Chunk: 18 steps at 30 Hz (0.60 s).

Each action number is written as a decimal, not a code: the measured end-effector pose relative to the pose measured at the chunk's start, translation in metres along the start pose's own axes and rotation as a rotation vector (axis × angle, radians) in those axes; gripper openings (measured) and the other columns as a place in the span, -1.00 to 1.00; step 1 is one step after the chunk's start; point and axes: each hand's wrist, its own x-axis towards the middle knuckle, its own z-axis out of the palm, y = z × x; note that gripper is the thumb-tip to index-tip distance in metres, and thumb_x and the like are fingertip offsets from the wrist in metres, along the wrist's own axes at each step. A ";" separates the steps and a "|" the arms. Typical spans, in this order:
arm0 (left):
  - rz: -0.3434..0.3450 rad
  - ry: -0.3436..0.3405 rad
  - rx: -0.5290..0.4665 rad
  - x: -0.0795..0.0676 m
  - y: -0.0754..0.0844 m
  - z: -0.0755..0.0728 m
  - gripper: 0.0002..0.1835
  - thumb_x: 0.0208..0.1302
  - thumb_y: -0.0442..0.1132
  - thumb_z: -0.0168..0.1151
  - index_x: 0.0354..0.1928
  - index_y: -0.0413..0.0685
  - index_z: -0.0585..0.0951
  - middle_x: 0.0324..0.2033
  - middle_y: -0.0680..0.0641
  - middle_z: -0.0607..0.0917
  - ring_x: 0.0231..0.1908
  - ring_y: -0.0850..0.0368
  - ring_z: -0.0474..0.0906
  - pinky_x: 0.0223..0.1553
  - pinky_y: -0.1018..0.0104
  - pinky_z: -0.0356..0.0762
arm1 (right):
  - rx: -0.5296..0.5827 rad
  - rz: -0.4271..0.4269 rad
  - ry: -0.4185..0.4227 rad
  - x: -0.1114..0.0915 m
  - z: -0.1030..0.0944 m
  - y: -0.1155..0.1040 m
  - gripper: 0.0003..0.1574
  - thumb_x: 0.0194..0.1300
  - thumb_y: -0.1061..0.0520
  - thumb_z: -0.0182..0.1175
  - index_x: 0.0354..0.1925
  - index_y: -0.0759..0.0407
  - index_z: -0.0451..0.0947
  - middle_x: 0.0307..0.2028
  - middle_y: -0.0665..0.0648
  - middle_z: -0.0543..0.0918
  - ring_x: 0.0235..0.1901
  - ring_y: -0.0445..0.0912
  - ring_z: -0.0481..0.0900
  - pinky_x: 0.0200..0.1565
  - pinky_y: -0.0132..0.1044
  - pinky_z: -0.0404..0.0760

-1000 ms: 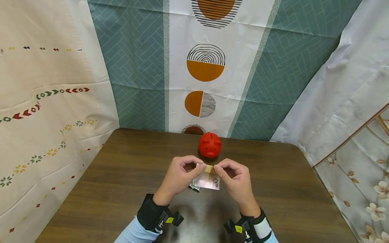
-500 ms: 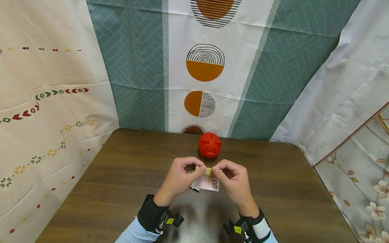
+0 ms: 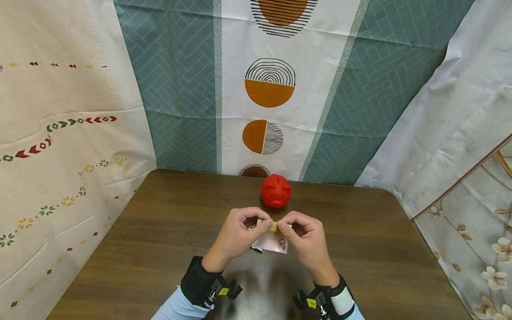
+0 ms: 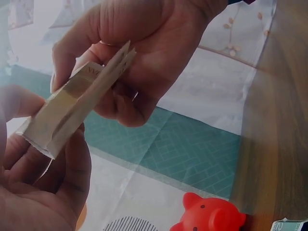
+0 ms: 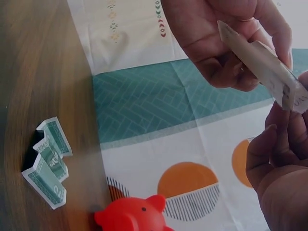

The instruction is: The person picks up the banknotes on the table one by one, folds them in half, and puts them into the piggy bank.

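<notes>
My left hand (image 3: 239,233) and right hand (image 3: 307,238) pinch a pinkish banknote (image 3: 273,243) between thumbs and fingers, one at each side of its top edge. A "20" is printed on its lower right, and a yellowish band shows between the thumbs. In the left wrist view the banknote (image 4: 60,115) is folded lengthwise, its layers standing apart. The right wrist view has the same banknote (image 5: 262,65) edge-on, above the table. A green banknote (image 5: 50,161), creased in zigzag folds, lies on the table; from the head it is mostly hidden behind the pinkish one.
A red piggy bank (image 3: 276,191) with a slot on top stands just beyond the hands, near the back edge of the brown wooden table (image 3: 180,209). Patterned cloths (image 3: 180,89) hang behind the table and on both sides.
Both hands and the pinkish banknote have come slightly down toward the body, and the right hand has drawn a little closer to the left. The piggy bank stays in place.
</notes>
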 end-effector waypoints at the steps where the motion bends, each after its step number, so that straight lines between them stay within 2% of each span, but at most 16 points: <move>1: 0.000 -0.001 0.000 0.000 0.000 0.000 -0.93 0.36 -0.30 0.34 -0.28 -0.08 0.76 -0.43 -0.08 0.74 -0.48 0.21 0.46 -0.46 0.40 0.42 | 0.001 0.001 -0.001 0.000 0.000 0.000 -0.81 0.35 0.46 0.20 -0.29 0.25 0.66 -0.40 0.14 0.65 -0.39 -0.12 0.57 -0.38 -0.34 0.62; 11: 0.003 -0.010 -0.001 0.000 -0.001 0.002 -0.94 0.35 -0.31 0.35 -0.28 -0.10 0.76 -0.43 -0.10 0.74 -0.48 0.25 0.47 -0.46 0.37 0.45 | 0.019 0.007 -0.006 0.000 0.002 0.001 -0.82 0.35 0.46 0.20 -0.30 0.24 0.64 -0.41 0.12 0.64 -0.42 -0.11 0.56 -0.45 -0.33 0.60; 18: 0.019 -0.022 -0.014 0.000 0.000 0.003 -0.95 0.34 -0.33 0.35 -0.29 -0.10 0.76 -0.43 -0.11 0.74 -0.47 0.28 0.49 -0.46 0.43 0.45 | 0.026 -0.010 -0.007 0.000 0.004 0.002 -0.80 0.33 0.47 0.21 -0.30 0.24 0.64 -0.42 0.13 0.64 -0.41 -0.11 0.55 -0.46 -0.32 0.58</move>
